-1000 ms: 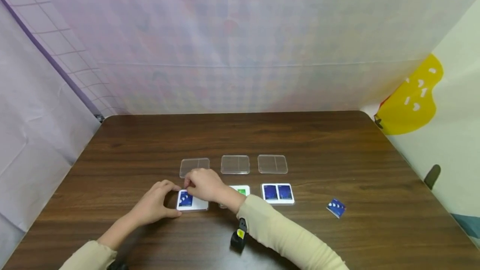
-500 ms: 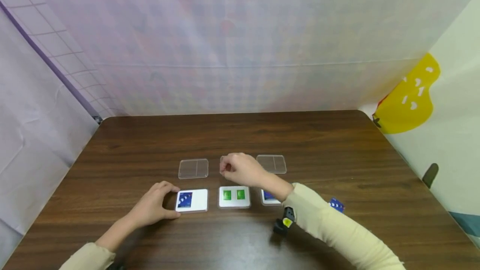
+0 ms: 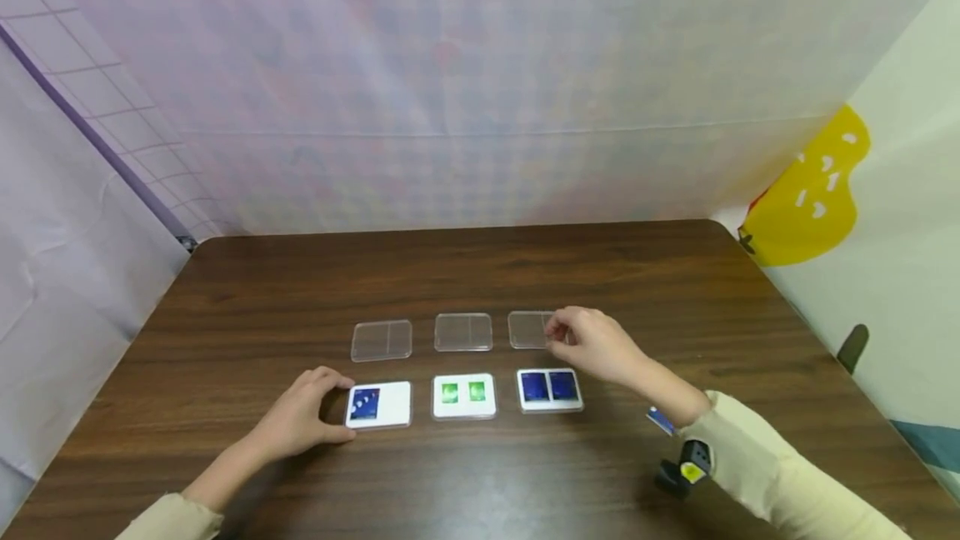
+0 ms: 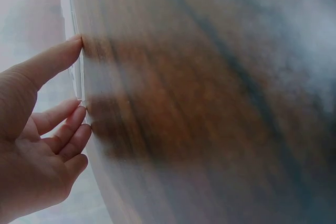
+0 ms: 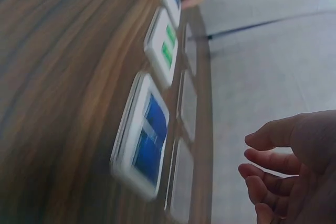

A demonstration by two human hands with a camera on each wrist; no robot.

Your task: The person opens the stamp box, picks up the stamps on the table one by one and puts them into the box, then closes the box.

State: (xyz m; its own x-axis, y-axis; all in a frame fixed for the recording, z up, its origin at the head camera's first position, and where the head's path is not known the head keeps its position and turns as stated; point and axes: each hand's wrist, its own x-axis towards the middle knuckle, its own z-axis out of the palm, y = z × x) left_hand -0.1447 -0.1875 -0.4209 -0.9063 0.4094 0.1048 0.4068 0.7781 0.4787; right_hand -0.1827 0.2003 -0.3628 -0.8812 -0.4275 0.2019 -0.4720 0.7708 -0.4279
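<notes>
Taking the middle case (image 3: 463,396) as the hub of a dial, two bright green panels (image 3: 450,393) sit side by side on its white face, any lettering on them too small to read. At 9 o'clock lies the left case (image 3: 384,405), its 9 o'clock half bearing a blue panel (image 3: 364,404) printed with a slanting row of pale crescents, the other half plain white. The left hand (image 3: 296,411) holds this case between thumb and fingertips at its two near corners. At 3 o'clock the right case (image 3: 550,390) carries two dark blue panels (image 3: 535,387) whose faint markings cannot be made out. Three clear, divided trays (image 3: 462,332) lie flat at about 10, 12 and 2 o'clock. The right hand (image 3: 596,346), loosely curled and holding nothing, hovers over the outer end of the 2 o'clock tray. Just past 3 o'clock, a loose blue card (image 3: 661,420) is partly hidden by the right forearm, whose black wrist device (image 3: 693,463) shows a yellow patch, unreadable here. Far out at 2 o'clock, a yellow shape (image 3: 813,198) with white marks adorns the wall covering (image 3: 892,290).
</notes>
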